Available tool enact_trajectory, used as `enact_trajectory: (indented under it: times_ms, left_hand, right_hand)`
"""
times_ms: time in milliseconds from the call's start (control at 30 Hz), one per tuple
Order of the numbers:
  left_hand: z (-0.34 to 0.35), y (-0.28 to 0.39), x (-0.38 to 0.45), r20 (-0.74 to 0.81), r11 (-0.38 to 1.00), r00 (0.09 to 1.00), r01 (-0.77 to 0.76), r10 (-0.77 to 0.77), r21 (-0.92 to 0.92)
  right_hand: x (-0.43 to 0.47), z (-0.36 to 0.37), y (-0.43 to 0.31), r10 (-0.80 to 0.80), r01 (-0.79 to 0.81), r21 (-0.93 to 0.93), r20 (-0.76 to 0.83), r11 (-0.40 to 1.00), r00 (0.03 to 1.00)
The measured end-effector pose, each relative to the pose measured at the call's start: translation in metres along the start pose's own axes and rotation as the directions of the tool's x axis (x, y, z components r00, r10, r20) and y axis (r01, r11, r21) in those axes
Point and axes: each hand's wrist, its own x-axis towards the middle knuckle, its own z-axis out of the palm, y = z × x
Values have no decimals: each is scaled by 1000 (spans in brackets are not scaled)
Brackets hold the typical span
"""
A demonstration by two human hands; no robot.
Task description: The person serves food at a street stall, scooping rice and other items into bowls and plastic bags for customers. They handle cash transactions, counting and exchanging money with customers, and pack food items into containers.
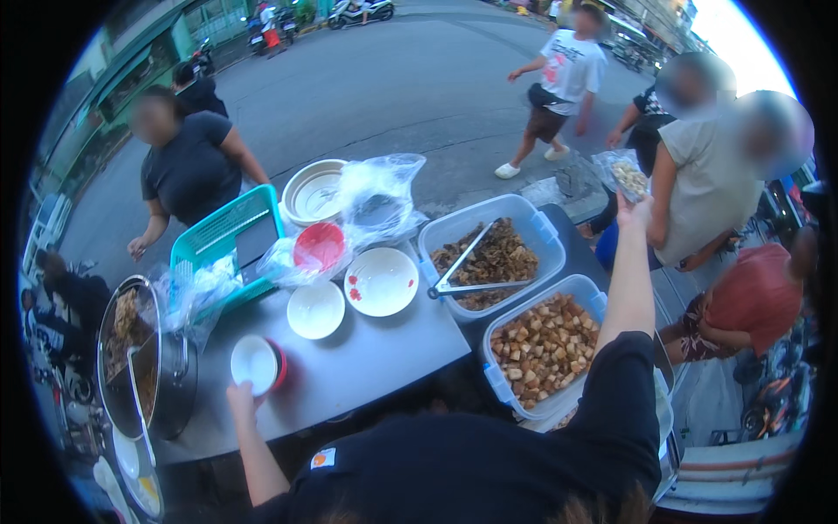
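My left hand [243, 398] grips the near edge of a white bowl [254, 364], which sits with a red bowl [282, 368] at the table's left part. On the far right, my outstretched right hand [634, 211] holds up a clear plastic bag [630, 177] with pale chunks inside, close to a person in a light sleeveless shirt [710, 177]. Below that arm stands a plastic tub of browned cubed food [543, 350]. Behind it, another plastic tub [556, 245] contains dark chopped food [507, 262], with metal tongs [461, 262] resting across it.
A large pot [177, 386] with a ladle stands at the left end of the metal table [393, 354]. Beyond my left hand are a small white bowl [316, 310], a flowered bowl [382, 281], a teal basket [226, 219] and plastic bags [383, 190]. Several people stand or walk nearby.
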Motion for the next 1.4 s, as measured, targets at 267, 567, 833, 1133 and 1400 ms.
enact_trajectory:
  times_ms: [267, 567, 833, 1133, 1400]
  left_hand:
    - [3, 9, -45, -135, 970, 989, 93, -64, 226]
    - [-4, -14, -35, -83, 996, 996, 44, -37, 83]
    - [0, -14, -45, -64, 997, 998, 14, -10, 73]
    - [12, -17, -77, -14, 996, 1000, -11, 12, 89]
    - [30, -35, -102, 47, 956, 995, -96, 86, 277]
  right_hand:
    - [-14, 19, 5, 20, -20, 4, 3, 1000, 1000]
    - [-19, 20, 10, 38, -39, 7, 24, 999, 999]
    - [-15, 17, 11, 15, -15, 15, 32, 1000, 999]
    - [23, 26, 26, 18, -17, -19, 18, 1000, 1000]
    - [54, 26, 56, 35, -35, 12, 24, 999, 999]
